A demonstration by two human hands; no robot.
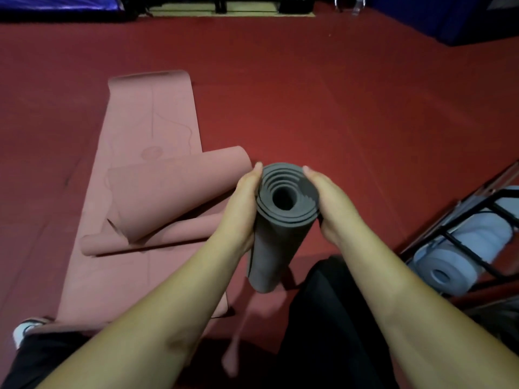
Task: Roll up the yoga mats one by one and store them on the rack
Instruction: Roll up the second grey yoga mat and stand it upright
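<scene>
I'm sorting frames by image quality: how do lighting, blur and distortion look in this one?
Head view: dim, with dark corners; the rolled grey foam mat between left hand and right hand is fairly sharp; the dangling pink strap is motion-blurred; wide-angle distortion tilts the black metal rack at the right edge.

This is a gym or exercise studio: a wide red padded floor (337,94), a pink yoga mat (146,130) spread flat on it, blue crash pads (449,18) along the far edge, and a black rack (474,211) holding rolled mats.
</scene>
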